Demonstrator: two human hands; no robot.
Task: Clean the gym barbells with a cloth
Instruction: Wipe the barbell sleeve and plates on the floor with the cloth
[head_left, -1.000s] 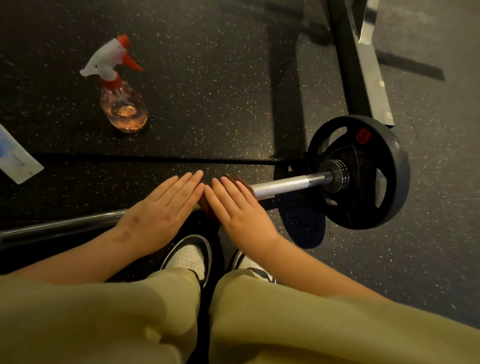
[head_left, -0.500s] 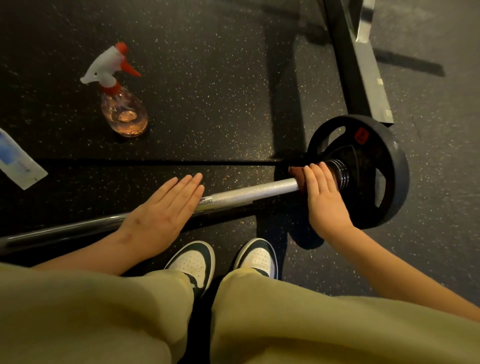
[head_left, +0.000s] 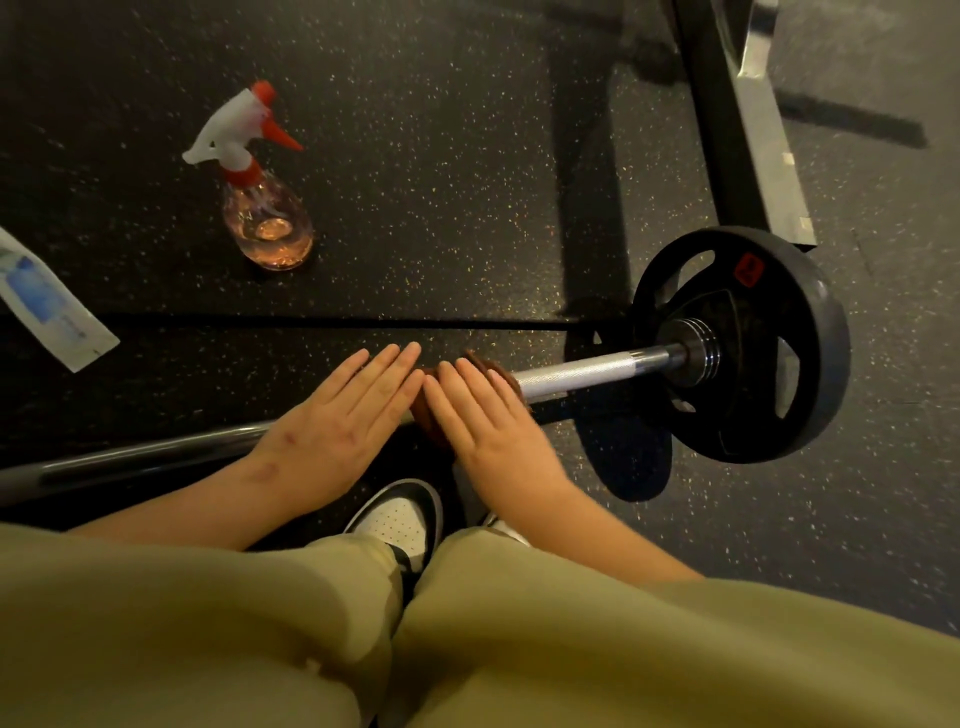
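The 2 hands lie side by side on the barbell (head_left: 582, 373), which rests on the dark speckled floor (head_left: 441, 182). The left hand (head_left: 332, 415) is flat and relaxed, with its straight fingers on the bar. The right hand (head_left: 488, 415) is also flat and presses a brown cloth (head_left: 425, 421) against the bar, its fingers not curled. A black weight plate (head_left: 810, 364) sits at the bar's right end. A spray bottle (head_left: 265, 218) stands upright on the floor, well apart from the bar.
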